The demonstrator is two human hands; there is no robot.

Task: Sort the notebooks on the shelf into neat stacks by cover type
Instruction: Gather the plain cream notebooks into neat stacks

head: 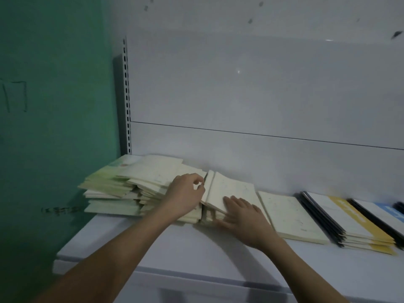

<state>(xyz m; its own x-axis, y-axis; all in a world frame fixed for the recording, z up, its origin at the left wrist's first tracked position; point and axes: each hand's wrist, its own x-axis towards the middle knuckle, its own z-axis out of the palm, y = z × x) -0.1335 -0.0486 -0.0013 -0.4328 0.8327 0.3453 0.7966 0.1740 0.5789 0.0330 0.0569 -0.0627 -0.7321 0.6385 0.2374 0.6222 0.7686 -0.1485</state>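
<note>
Two bare forearms, left hand (185, 193) and right hand (244, 217) without sleeves or jewellery

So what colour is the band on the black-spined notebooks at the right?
Yellow band on white covers, head view.

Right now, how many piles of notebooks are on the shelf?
5, perhaps more past the right edge: a messy pile at left, one under the hands, a cream pile, a yellow pile, a blue pile cut off at right.
</note>
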